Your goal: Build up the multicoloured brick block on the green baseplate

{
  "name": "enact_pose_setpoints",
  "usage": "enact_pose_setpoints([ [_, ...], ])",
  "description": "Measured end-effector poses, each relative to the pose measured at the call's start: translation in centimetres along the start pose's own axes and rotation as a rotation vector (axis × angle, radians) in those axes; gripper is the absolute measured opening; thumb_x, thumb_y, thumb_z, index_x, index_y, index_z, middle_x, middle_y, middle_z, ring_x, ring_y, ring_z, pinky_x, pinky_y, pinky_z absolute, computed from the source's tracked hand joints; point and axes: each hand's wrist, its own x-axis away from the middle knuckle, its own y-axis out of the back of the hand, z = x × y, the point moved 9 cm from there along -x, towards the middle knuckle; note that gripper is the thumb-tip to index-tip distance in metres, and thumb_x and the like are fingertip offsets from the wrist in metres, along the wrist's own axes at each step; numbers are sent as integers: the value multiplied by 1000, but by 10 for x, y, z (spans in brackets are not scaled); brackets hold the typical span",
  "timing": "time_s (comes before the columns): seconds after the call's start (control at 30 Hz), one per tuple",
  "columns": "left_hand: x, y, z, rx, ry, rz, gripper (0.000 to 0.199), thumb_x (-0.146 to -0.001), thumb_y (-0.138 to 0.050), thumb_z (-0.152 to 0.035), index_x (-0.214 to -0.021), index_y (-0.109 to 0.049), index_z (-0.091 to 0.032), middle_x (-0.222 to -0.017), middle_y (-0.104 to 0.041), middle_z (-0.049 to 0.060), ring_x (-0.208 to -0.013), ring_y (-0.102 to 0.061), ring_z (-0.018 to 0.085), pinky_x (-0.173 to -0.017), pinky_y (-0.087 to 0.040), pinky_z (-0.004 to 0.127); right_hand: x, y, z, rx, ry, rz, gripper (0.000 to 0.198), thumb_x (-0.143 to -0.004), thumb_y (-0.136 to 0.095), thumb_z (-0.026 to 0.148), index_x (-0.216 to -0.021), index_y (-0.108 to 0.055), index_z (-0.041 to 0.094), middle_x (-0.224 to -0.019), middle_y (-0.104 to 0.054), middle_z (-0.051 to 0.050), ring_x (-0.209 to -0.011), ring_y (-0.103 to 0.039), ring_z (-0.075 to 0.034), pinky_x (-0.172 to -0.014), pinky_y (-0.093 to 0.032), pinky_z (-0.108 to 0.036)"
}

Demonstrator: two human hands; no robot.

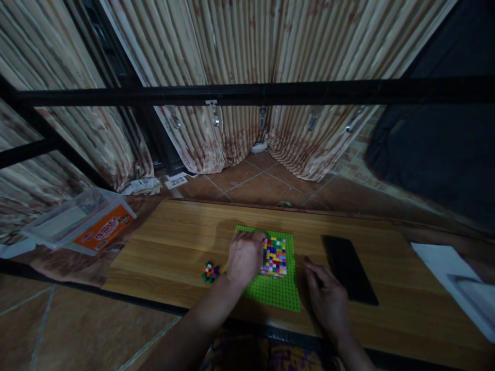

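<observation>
- The green baseplate (273, 293) lies on the wooden tabletop (166, 237), and the multicoloured brick block (275, 257) sits upon it.
- The left hand (245, 255) reaches over the baseplate's left part, its curled fingertips at the block's left edge; I can't make out whether they pinch a brick. This hand hides that side of the baseplate and some of the block.
- The right hand (328, 291) is just right of the baseplate, fingers bent inward; whether anything is in its grasp is unclear.
- Left of the baseplate, near the left forearm, lies a small pile of loose bricks (210, 271).
- Right of the baseplate, past the right hand, is a flat black slab (350, 269); farther right, a pale sheet (436, 260).
- Well left of the baseplate stands a clear plastic box (104, 198) with an orange label (104, 229).
- Beyond the baseplate, past the table, a dark bar (247, 94) crosses before striped curtains (240, 46).
</observation>
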Motion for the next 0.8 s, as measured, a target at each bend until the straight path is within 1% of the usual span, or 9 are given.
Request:
enact_pose_setpoints([
  [0.23,11,-3,-5,-21,-84,28,27,-86,-55,-7,-104,-68,-22,-93,-72,4,-90,-62,23,-85,-46,36,1,-1,-3,-10,-4,12,32,-95,-46,41,-102,-69,20,-103,-72,-10,-93,-69,-22,-83,-54,-35],
  [0.33,11,-2,-8,-43,-92,43,25,-87,-55,-8,-103,-68,-21,-95,-72,4,-92,-61,23,-88,-46,38,1,-2,-4,0,-6,10,31,-95,-47,41,-101,-69,20,-101,-72,-9,-92,-69,-22,-83,-54,-35],
  [0.47,11,-2,-12,-65,-111,52,25,-89,-54,-9,-108,-67,-19,-101,-71,7,-95,-60,24,-89,-47,38,1,-1,-2,8,-1,-1,31,-95,-47,40,-100,-70,20,-100,-72,-9,-89,-70,-21,-81,-54,-33],
  [0.63,10,-6,-12,-59,-108,84,22,-89,-53,-9,-103,-67,-19,-100,-69,7,-95,-59,24,-88,-48,38,1,0,1,1,19,-12,32,-95,-47,41,-100,-70,19,-100,-72,-9,-90,-70,-21,-81,-55,-33],
  [0.8,10,-10,-13,-70,-114,109,22,-90,-53,-10,-105,-66,-18,-100,-69,7,-98,-60,24,-90,-49,38,1,-1,-1,5,32,2,33,-95,-46,42,-101,-70,20,-102,-73,-9,-92,-70,-21,-80,-55,-32],
])
